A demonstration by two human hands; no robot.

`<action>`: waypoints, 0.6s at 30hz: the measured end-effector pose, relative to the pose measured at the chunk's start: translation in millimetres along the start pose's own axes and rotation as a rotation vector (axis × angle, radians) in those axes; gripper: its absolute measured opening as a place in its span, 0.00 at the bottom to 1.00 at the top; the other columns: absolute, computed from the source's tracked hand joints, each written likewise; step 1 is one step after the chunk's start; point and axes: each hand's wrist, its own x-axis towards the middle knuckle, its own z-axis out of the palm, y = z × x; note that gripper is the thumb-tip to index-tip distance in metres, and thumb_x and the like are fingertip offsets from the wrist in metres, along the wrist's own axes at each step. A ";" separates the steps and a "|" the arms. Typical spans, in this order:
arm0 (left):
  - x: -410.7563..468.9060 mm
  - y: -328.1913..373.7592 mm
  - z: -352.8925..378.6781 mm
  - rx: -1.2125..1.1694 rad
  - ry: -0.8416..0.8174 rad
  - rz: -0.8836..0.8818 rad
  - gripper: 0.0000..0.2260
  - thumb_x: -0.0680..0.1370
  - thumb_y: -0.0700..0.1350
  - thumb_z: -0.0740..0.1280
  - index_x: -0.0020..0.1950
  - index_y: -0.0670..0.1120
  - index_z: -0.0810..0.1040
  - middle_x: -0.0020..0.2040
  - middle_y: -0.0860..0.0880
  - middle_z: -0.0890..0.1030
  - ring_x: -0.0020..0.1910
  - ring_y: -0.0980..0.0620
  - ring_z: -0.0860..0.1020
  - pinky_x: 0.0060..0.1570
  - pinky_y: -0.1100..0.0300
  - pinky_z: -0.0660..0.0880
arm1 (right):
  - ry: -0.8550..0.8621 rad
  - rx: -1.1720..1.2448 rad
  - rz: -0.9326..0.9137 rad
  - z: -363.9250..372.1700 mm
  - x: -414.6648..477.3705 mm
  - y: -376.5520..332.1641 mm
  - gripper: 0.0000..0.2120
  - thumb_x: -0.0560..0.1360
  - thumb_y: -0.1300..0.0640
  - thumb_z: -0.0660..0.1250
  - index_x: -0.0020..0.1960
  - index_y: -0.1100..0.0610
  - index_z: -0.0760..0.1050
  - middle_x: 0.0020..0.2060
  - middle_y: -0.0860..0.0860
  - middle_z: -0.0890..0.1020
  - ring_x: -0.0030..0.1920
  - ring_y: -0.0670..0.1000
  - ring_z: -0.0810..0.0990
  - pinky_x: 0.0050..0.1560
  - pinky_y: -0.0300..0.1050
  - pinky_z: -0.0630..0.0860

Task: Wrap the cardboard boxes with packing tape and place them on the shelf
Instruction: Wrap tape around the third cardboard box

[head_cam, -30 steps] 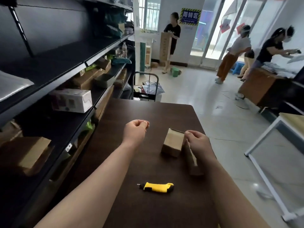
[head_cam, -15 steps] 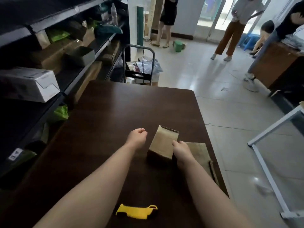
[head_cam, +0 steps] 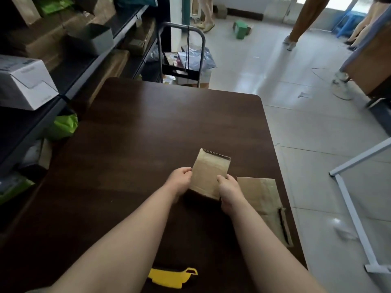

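Small brown cardboard box (head_cam: pixel 208 176) sits near the right edge of the dark wooden table (head_cam: pixel 148 123), its far end unsealed. Left hand (head_cam: pixel 179 181) curls round the box's left side; right hand (head_cam: pixel 229 192) pinches its near right corner. Judged step: steadying the box for taping. The next move needs packing tape, and none is in view.

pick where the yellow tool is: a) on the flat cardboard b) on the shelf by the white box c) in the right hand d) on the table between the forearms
D: the yellow tool lies on the table at its near edge, between the two forearms, nearer the person than the cardboard box.
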 end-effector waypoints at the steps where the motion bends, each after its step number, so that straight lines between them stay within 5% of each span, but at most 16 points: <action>1: -1.3 -1.7 -2.5 -0.006 0.004 0.001 0.13 0.81 0.40 0.58 0.63 0.42 0.77 0.59 0.46 0.80 0.61 0.47 0.76 0.60 0.56 0.73 | -0.003 0.023 0.002 1.0 -1.6 -0.3 0.12 0.80 0.55 0.58 0.60 0.57 0.73 0.55 0.56 0.81 0.54 0.58 0.81 0.60 0.59 0.77; 5: -14.2 -6.1 -17.9 -0.046 0.041 0.018 0.12 0.82 0.41 0.58 0.63 0.44 0.77 0.53 0.49 0.80 0.51 0.52 0.77 0.46 0.61 0.73 | -0.051 0.073 0.020 8.2 -16.0 -4.2 0.11 0.81 0.57 0.58 0.60 0.57 0.74 0.50 0.53 0.82 0.48 0.53 0.82 0.48 0.52 0.82; 8: -30.6 -8.1 -34.4 -0.084 0.043 0.034 0.09 0.82 0.41 0.58 0.51 0.47 0.79 0.46 0.47 0.79 0.45 0.51 0.76 0.42 0.60 0.71 | -0.094 0.083 0.029 12.1 -32.8 -7.8 0.14 0.82 0.57 0.58 0.67 0.56 0.71 0.48 0.49 0.80 0.46 0.49 0.81 0.37 0.44 0.77; 11: -53.5 -8.9 -55.6 -0.110 0.016 0.012 0.10 0.82 0.43 0.59 0.45 0.44 0.78 0.44 0.41 0.76 0.44 0.47 0.73 0.43 0.54 0.67 | -0.127 0.082 0.033 13.8 -57.3 -7.8 0.16 0.82 0.58 0.59 0.69 0.56 0.70 0.51 0.51 0.81 0.48 0.50 0.81 0.39 0.45 0.77; 15: -89.2 -9.0 -83.3 -0.152 0.006 -0.050 0.10 0.82 0.45 0.61 0.46 0.42 0.79 0.49 0.42 0.81 0.48 0.44 0.79 0.51 0.47 0.78 | -0.184 0.058 0.003 16.7 -95.0 -5.2 0.14 0.82 0.58 0.60 0.66 0.59 0.74 0.54 0.55 0.83 0.52 0.52 0.82 0.41 0.48 0.79; 18: -124.8 -13.4 -101.0 -0.151 -0.005 -0.046 0.08 0.82 0.44 0.61 0.49 0.43 0.78 0.52 0.42 0.82 0.51 0.45 0.81 0.49 0.48 0.80 | -0.177 0.064 -0.019 22.0 -124.6 3.1 0.13 0.81 0.59 0.60 0.62 0.59 0.77 0.53 0.56 0.84 0.52 0.54 0.83 0.52 0.55 0.81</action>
